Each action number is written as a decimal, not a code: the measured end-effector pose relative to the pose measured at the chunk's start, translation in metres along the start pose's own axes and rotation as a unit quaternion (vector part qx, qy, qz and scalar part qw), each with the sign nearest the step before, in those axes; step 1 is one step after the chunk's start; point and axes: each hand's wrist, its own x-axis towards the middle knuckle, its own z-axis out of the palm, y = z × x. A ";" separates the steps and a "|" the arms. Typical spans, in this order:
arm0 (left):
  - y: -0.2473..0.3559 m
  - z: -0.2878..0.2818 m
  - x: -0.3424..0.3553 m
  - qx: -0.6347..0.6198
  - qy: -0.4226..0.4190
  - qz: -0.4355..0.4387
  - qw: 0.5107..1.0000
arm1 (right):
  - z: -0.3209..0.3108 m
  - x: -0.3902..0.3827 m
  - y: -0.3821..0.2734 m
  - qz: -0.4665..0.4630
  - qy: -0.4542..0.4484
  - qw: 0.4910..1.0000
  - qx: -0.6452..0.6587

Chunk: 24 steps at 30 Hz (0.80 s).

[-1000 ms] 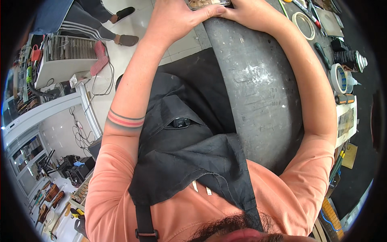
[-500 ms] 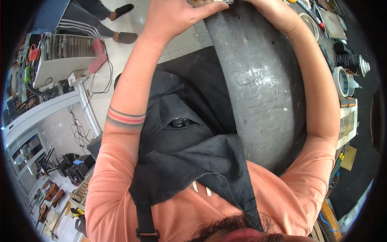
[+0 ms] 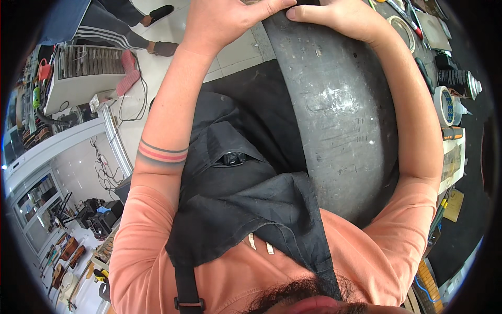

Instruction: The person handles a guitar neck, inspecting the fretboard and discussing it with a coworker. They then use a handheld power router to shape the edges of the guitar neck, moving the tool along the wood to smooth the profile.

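At the top edge of the head view, my left hand (image 3: 222,23) reaches in from the left with its thumb stretched to the right. Its other fingers are cut off by the picture's edge. Close by, my right hand (image 3: 348,20) curls inward, its thumb pointing left just below the left thumb tip. Both hands seem closed around something at the edge, but I cannot make out what it is. Below them lies a worn dark grey work surface (image 3: 340,120) with white scuffs, encircled by my right arm. My black apron (image 3: 230,220) hangs beside it.
Along the right stand a tape roll (image 3: 443,105), a black ribbed object (image 3: 454,81) and an orange-black handled tool (image 3: 452,133). A co-worker's legs (image 3: 112,34) show at upper left, near a white cabinet (image 3: 81,86) and loose cables (image 3: 128,107). Stringed instruments (image 3: 68,248) lie at lower left.
My right thumb has come down into view and points left below the left thumb. The small light-coloured piece seen under my left thumb is now mostly out of sight.
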 end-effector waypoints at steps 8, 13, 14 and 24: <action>0.010 -0.001 -0.003 -0.009 0.005 -0.048 0.999 | 0.008 -0.002 -0.017 0.003 0.030 0.987 -0.155; 0.000 0.003 -0.002 0.027 0.014 0.005 1.000 | 0.012 -0.001 -0.009 -0.015 0.049 0.991 -0.127; -0.002 0.004 -0.002 0.020 0.017 0.004 1.000 | 0.012 -0.001 -0.006 -0.024 0.050 0.990 -0.129; 0.001 0.001 -0.003 0.060 -0.009 0.005 0.998 | 0.013 -0.002 -0.019 0.024 0.053 0.987 -0.152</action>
